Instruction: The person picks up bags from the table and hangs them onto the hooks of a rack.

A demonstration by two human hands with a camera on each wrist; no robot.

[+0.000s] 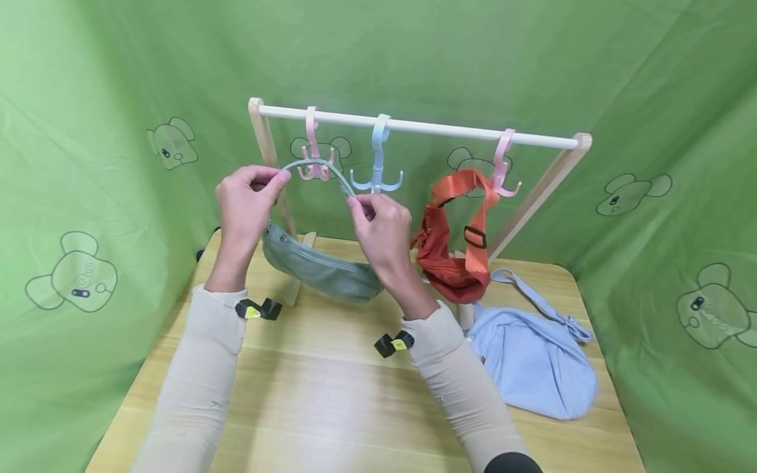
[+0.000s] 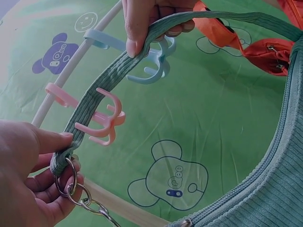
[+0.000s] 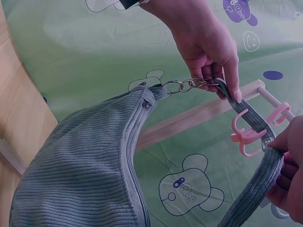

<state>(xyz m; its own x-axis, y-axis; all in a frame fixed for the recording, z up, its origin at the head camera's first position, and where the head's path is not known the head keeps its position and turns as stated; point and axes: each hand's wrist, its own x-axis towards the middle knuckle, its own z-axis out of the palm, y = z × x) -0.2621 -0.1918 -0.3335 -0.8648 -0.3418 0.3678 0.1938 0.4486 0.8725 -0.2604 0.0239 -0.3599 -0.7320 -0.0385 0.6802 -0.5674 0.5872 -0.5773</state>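
Observation:
A grey-green corduroy shoulder bag (image 1: 322,268) hangs in the air from its strap (image 2: 106,75), held up by both hands. My left hand (image 1: 246,200) pinches the strap's left end, beside the metal chain (image 3: 182,86) that joins it to the bag. My right hand (image 1: 381,233) pinches the strap further along, so it arches between the two hands. Behind that arch in the head view is a pink hook (image 1: 313,148); a blue hook (image 1: 378,154) hangs just above my right hand. Both hooks hang on the white rail (image 1: 437,128).
An orange-red bag (image 1: 449,243) hangs by its strap from another pink hook (image 1: 503,161) at the right. A light blue bag (image 1: 535,361) lies on the wooden table (image 1: 319,401). The rack's wooden legs (image 1: 541,194) stand at both ends. Green cloth (image 1: 414,52) encloses the table.

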